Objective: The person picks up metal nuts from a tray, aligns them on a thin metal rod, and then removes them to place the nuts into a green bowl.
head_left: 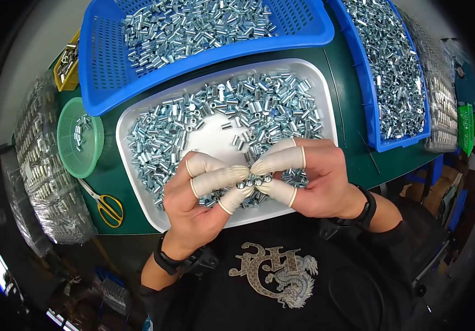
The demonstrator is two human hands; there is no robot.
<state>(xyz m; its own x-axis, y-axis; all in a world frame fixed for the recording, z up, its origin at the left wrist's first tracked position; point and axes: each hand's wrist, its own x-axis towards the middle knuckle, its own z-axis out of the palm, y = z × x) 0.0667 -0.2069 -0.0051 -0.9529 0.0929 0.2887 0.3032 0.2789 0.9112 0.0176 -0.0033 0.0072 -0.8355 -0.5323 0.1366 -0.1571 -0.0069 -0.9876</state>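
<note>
My left hand (196, 193) and my right hand (320, 179) meet over the near part of a white tray (328, 102). Pale finger cots cover the thumbs and some fingers of both. Pinched between the fingertips is a short row of several shiny metal sleeves (254, 181), side by side with their round ends facing me. Both hands are closed on this row. Loose metal sleeves (160, 127) like these lie heaped around the tray, with a bare white patch (210, 138) in its middle. My fingers hide part of the heap below.
Beyond the tray stands a blue basket (210, 58) full of sleeves, with another blue basket (364, 77) at the right. A green basket (63, 138), yellow-handled scissors (108, 207) and a yellow bin (71, 83) are at the left. Plastic-wrapped packs (52, 187) flank the green table (353, 138).
</note>
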